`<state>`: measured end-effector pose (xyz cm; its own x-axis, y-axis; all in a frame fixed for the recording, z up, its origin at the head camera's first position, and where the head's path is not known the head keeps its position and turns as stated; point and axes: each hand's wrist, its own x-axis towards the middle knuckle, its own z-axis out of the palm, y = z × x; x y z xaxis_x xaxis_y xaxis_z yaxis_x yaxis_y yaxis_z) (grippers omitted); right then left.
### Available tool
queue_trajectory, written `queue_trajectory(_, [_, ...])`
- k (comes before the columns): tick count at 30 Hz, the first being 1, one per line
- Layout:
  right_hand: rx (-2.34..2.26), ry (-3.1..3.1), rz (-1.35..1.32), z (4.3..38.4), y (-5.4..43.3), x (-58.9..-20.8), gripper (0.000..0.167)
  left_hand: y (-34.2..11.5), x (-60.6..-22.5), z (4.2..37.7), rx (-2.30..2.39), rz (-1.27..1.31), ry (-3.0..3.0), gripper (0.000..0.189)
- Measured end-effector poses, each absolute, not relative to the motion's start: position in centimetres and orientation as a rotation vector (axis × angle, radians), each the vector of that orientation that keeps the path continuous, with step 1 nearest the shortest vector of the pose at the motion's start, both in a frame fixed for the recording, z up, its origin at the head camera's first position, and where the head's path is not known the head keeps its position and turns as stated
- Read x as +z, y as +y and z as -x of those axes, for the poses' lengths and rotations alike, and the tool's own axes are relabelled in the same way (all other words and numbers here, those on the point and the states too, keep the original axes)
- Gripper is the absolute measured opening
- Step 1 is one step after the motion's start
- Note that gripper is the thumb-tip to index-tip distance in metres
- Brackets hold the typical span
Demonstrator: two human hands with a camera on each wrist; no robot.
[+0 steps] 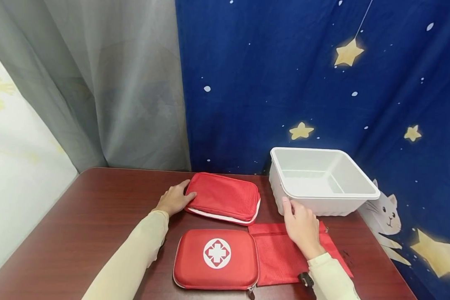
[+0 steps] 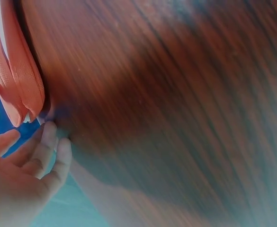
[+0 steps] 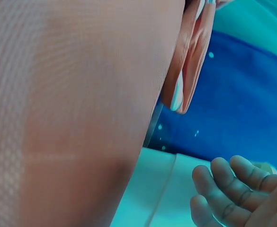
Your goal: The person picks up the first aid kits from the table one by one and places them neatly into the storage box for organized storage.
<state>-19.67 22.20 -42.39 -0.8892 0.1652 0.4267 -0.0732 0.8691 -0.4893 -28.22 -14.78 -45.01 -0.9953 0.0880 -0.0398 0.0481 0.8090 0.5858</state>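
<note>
Nearest lies one hard red case (image 1: 215, 259) with a white cross badge, between the forearms and short of both sets of fingertips. One flat red pouch (image 1: 275, 260) meets its right edge, below the right hand (image 1: 301, 227), whose fingers are loosely bent and hold nothing. Farther off, one soft red bag (image 1: 223, 196) with white trim lies at the left hand (image 1: 173, 200): thumb at its left corner, fingers relaxed and spread beside that end. Beyond the right fingertips stands one white bin (image 1: 322, 204); whether they touch it I cannot tell. Two curtains, grey (image 1: 135, 83) and blue (image 1: 255, 83), hang behind the table (image 1: 97, 216). The left wrist view shows the bag edge-on, its layers apart; the head view shows its top.
</note>
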Motion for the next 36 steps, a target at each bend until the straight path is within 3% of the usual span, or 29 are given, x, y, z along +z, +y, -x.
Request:
queue_trajectory(20, [0.808, -2.605, 0.437, 19.8, 27.9, -40.8, 0.073, -14.4, -44.9, 28.4, 1.034, -0.055, 2.92, 0.075])
queue_trajectory(36, [0.802, -2.586, 0.565, 19.9, 30.6, -40.5, 0.069, -14.3, -44.9, 28.5, 1.124, 0.003, 2.868, 0.077])
